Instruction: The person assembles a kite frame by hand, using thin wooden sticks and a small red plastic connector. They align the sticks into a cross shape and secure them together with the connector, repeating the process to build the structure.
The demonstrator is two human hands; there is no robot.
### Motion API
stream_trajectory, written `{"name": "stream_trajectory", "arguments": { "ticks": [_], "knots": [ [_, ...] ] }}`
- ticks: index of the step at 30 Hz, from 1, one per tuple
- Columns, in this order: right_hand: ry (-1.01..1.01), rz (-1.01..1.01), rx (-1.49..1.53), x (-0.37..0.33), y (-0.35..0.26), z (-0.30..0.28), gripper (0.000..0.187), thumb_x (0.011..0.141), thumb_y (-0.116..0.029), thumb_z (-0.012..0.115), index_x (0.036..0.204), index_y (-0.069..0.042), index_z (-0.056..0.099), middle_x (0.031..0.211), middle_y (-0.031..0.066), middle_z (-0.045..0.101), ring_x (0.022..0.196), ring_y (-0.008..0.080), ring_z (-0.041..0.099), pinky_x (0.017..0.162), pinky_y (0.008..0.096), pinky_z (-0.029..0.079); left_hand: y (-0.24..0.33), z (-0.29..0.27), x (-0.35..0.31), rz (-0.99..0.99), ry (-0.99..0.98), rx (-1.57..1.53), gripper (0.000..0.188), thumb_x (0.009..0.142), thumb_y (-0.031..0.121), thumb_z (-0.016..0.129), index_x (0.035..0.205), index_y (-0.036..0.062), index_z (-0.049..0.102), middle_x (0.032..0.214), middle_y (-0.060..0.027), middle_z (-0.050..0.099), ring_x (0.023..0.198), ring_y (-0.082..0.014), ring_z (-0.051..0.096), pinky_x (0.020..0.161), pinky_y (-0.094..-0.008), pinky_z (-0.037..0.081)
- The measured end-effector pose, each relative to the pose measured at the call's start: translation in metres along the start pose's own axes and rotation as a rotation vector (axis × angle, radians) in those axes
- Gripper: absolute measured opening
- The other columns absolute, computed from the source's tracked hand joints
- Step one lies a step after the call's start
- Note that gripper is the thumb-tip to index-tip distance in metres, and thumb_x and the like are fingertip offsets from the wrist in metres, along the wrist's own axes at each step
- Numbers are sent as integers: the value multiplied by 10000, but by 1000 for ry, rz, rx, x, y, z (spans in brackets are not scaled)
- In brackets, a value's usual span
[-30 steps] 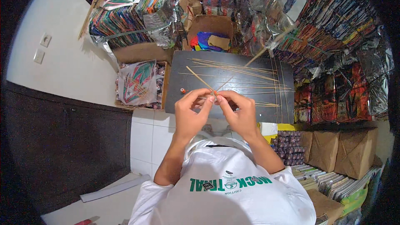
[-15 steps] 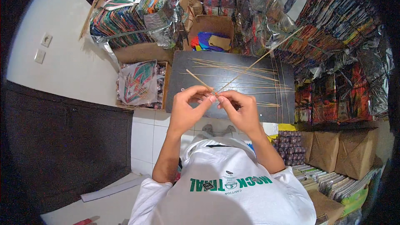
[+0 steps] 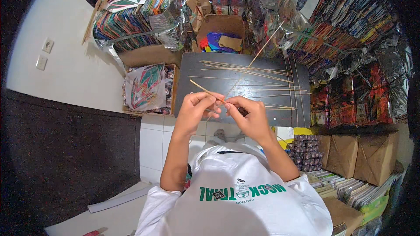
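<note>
Over the near half of a black table point(image 3: 189, 66), my two hands meet with their fingertips almost touching. My left hand point(image 3: 191, 112) pinches a thin bamboo stick point(image 3: 200, 86), whose tip points up and to the left. My right hand point(image 3: 250, 120) has thumb and forefinger closed at the crossing point of the sticks. From there a second, longer bamboo stick point(image 3: 263, 49) slants away to the far right. A small reddish spot shows between the fingertips, too small to name. Several loose bamboo sticks point(image 3: 262, 75) lie across the table beyond my hands.
A box point(image 3: 175, 88) with a printed kite-like sheet point(image 3: 144, 86) stands left of the table. Behind it sits an open carton point(image 3: 223, 24) with coloured cloth. Stacks of wrapped goods point(image 3: 345, 22) crowd the far right. Brown cartons point(image 3: 376, 159) stand at the near right.
The longer stick's far end has swung left. The pinched stick at the left has shifted slightly down and left, and my left hand's lower fingers have spread a little.
</note>
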State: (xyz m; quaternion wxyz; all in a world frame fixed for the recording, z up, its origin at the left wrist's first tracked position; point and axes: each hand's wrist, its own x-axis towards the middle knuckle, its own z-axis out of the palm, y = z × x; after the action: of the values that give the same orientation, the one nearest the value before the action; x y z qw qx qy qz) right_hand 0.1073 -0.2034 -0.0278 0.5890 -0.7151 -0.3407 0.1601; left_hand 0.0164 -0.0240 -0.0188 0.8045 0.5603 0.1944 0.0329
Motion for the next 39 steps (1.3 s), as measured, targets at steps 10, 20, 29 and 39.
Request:
{"name": "stream_trajectory", "arguments": {
  "ticks": [10,20,29,39],
  "knots": [
    [110,-195,-338,-3,7,5,198,854,-134,727,1034,-56,752,893,133,756,749,276,741,639,355,570,-7,2,-4,22,-7,49,248,929,40,676,1163,-41,682,998,-85,710,838,-132,705,742,-262,620],
    [74,-104,-213,-2,16,13,194,901,-173,704,1064,-76,744,919,136,754,722,270,734,652,354,570,-16,0,0,77,73,114,219,936,78,689,1127,-28,691,1001,-72,705,769,-101,674,702,-233,601],
    [-182,142,-176,-24,44,-34,192,926,-199,679,1025,-54,757,873,117,751,688,201,692,661,325,549,-5,-88,-16,154,480,88,193,929,96,701,1094,-4,705,963,-45,717,731,-86,654,619,-217,533],
    [-173,327,-81,-48,73,-52,173,928,-170,692,1002,-29,759,728,31,701,610,69,594,570,260,481,-22,-163,-53,171,723,22,198,944,84,682,1124,2,671,932,-31,693,781,-94,659,730,-238,535]
  ]
}}
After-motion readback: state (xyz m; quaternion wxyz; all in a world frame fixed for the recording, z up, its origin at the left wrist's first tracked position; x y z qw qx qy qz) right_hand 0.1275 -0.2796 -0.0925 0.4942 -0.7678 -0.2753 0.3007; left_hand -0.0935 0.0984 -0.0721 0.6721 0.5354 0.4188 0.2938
